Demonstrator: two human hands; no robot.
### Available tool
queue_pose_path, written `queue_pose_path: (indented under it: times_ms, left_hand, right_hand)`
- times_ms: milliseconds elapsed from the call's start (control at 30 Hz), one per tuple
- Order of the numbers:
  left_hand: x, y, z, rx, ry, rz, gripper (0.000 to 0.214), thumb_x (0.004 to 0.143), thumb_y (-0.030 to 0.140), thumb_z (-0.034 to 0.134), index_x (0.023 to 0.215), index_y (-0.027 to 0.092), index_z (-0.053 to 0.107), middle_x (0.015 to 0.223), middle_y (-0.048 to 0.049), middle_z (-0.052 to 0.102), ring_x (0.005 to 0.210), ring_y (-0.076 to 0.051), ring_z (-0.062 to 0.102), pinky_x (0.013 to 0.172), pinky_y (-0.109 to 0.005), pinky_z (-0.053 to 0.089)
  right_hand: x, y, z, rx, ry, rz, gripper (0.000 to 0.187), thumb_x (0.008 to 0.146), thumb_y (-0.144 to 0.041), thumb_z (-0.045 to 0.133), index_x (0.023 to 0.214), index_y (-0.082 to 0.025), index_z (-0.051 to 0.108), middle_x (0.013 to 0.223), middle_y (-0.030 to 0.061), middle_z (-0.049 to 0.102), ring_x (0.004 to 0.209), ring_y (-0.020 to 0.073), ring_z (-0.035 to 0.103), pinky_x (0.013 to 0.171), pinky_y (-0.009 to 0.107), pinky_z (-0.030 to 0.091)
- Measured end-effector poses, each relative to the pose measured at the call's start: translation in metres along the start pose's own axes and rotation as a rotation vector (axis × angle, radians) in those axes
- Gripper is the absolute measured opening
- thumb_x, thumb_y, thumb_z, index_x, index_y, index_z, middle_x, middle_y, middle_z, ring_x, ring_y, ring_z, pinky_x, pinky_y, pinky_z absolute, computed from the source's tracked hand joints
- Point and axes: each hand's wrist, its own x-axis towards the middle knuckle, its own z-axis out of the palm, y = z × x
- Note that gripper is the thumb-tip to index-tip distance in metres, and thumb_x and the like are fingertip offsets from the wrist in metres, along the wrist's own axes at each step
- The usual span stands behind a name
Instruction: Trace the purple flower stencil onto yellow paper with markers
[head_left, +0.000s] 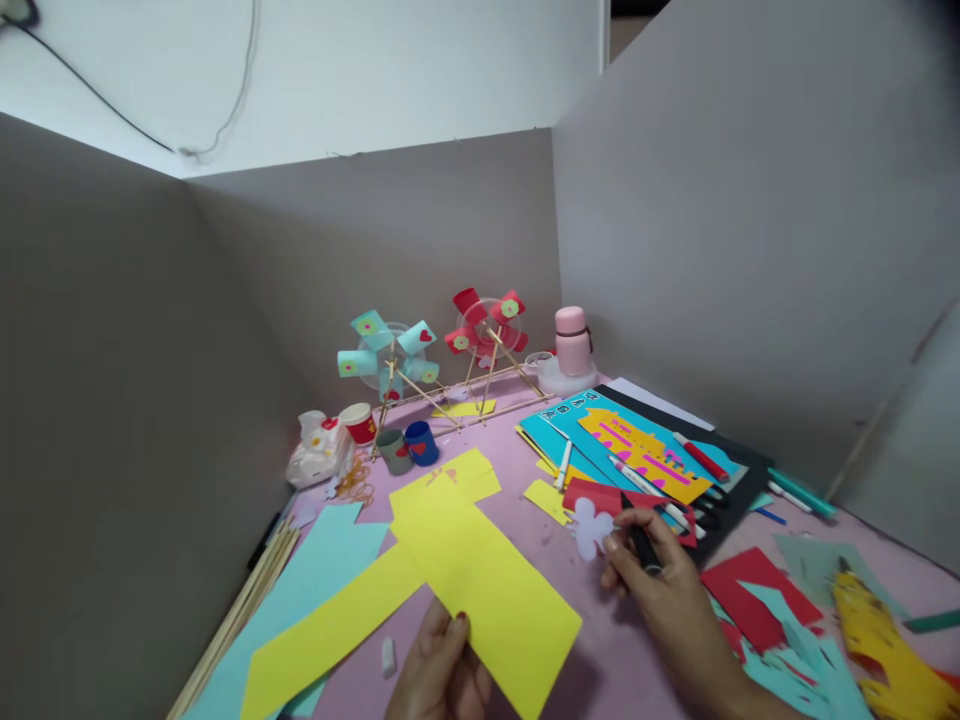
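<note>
My left hand [442, 665] pinches the near edge of a yellow paper sheet [495, 600], thumb on top, and holds it raised over the table. My right hand [660, 575] is closed around a black marker [643, 545], while its fingertips also grip a pale lilac flower-shaped paper cutout [590, 528]. Another yellow strip [322, 630] lies to the left, partly beneath the held sheet. Light blue paper [330, 560] is under that strip. A small white eraser-like block [388, 657] rests near my left hand.
Two paper wheels on stick frames, one light blue [390, 358] and one red [487, 325], stand at the back. Paper cups [358, 424], a pink bottle [573, 342], a decorated blue sheet [600, 440] and red and teal scraps [772, 600] surround the hands. Grey partitions [420, 230] enclose the table.
</note>
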Motion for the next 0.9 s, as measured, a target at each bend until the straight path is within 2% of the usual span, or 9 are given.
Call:
queue_pose_path:
  times_ms: [200,467,533,700,800,900]
  left_hand:
    - [0.000,-0.012,-0.002,-0.014,-0.110,0.006,0.058,0.064,0.009,0.078,0.118,0.021,0.060,0.115,-0.0100,0.067,0.117,-0.030,0.056,0.100,-0.035,0.044]
    - [0.000,-0.023,0.000,0.031,-0.127,0.076,0.072,0.056,0.010,0.081,0.123,0.023,0.056,0.113,-0.0097,0.068,0.111,-0.031,0.060,0.092,-0.034,0.050]
    - [0.001,-0.026,0.001,0.002,-0.090,0.086,0.074,0.056,0.006,0.080,0.124,0.023,0.054,0.113,-0.0096,0.068,0.111,-0.031,0.061,0.092,-0.034,0.050]
    - [0.006,-0.038,0.003,-0.101,0.189,0.069,0.072,0.064,-0.008,0.066,0.127,0.023,0.050,0.109,-0.0066,0.068,0.107,-0.024,0.063,0.090,-0.027,0.051]
    - [0.012,-0.046,0.005,-0.111,0.258,0.024,0.067,0.074,-0.010,0.055,0.131,0.024,0.043,0.108,-0.0055,0.068,0.105,-0.019,0.065,0.089,-0.025,0.051]
    - [0.016,-0.052,0.006,-0.108,0.310,-0.065,0.056,0.084,-0.005,0.048,0.133,0.020,0.039,0.105,-0.0076,0.069,0.098,-0.018,0.067,0.088,-0.027,0.052]
  right_hand:
    - [0.002,0.002,-0.004,-0.083,-0.003,0.025,0.041,0.074,-0.054,0.067,0.093,-0.023,0.049,0.055,-0.0042,0.060,0.050,0.0143,0.054,0.046,0.022,0.043]
    - [-0.001,0.001,-0.004,-0.129,0.011,0.079,0.046,0.072,-0.058,0.067,0.094,-0.023,0.048,0.052,-0.0038,0.060,0.048,0.0149,0.053,0.043,0.022,0.043]
    - [0.000,0.002,-0.004,-0.128,0.013,0.083,0.046,0.072,-0.058,0.067,0.095,-0.024,0.048,0.052,-0.0041,0.060,0.048,0.0148,0.053,0.043,0.021,0.043]
    - [0.000,0.004,-0.005,-0.126,-0.011,0.063,0.041,0.076,-0.055,0.066,0.094,-0.024,0.048,0.054,-0.0043,0.060,0.051,0.0146,0.054,0.045,0.021,0.043]
    - [0.000,0.002,-0.005,-0.091,-0.022,0.040,0.040,0.076,-0.053,0.067,0.094,-0.024,0.048,0.058,-0.0051,0.058,0.051,0.0138,0.055,0.046,0.021,0.043]
    - [0.000,0.000,-0.004,-0.075,-0.008,0.019,0.039,0.075,-0.052,0.068,0.092,-0.023,0.048,0.064,-0.0055,0.056,0.051,0.0128,0.056,0.045,0.021,0.043]
